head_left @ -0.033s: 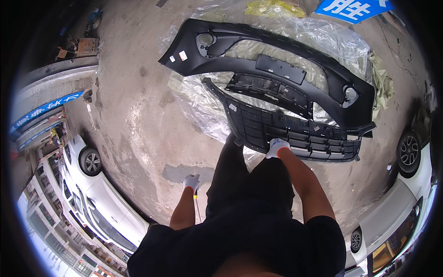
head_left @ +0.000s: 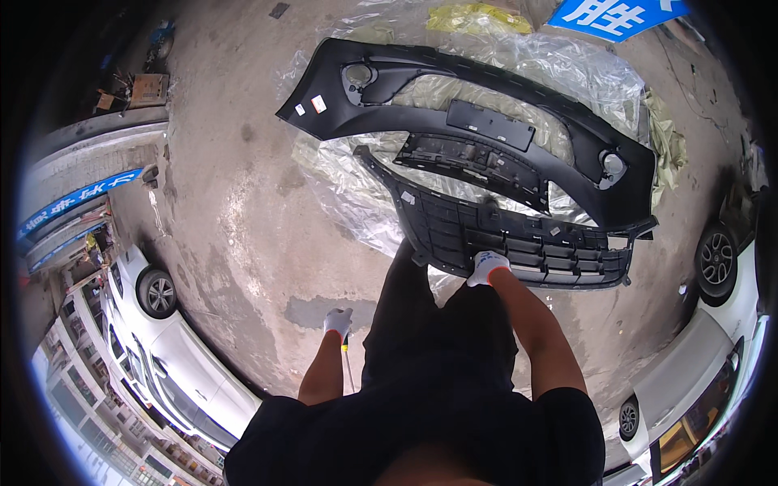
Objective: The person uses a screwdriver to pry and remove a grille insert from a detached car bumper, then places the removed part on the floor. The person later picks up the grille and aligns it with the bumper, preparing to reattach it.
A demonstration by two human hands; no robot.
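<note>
A black car front bumper (head_left: 486, 121) lies on a clear plastic sheet (head_left: 340, 186) spread over the concrete floor. Its lower grille panel (head_left: 519, 235) faces me. My right hand (head_left: 488, 267), in a white glove, grips the near edge of that grille. My left hand (head_left: 338, 321), also gloved, hangs at my side away from the bumper, closed around a thin tool (head_left: 347, 356) with a yellowish handle that points down. My black-clad legs and torso hide the floor between the hands.
A white car (head_left: 162, 356) is parked at the lower left and another white car (head_left: 721, 324) at the right. A blue sign (head_left: 624, 16) lies past the bumper, and a cardboard box (head_left: 146, 89) sits at the far left. Bare concrete (head_left: 235, 211) lies left of the sheet.
</note>
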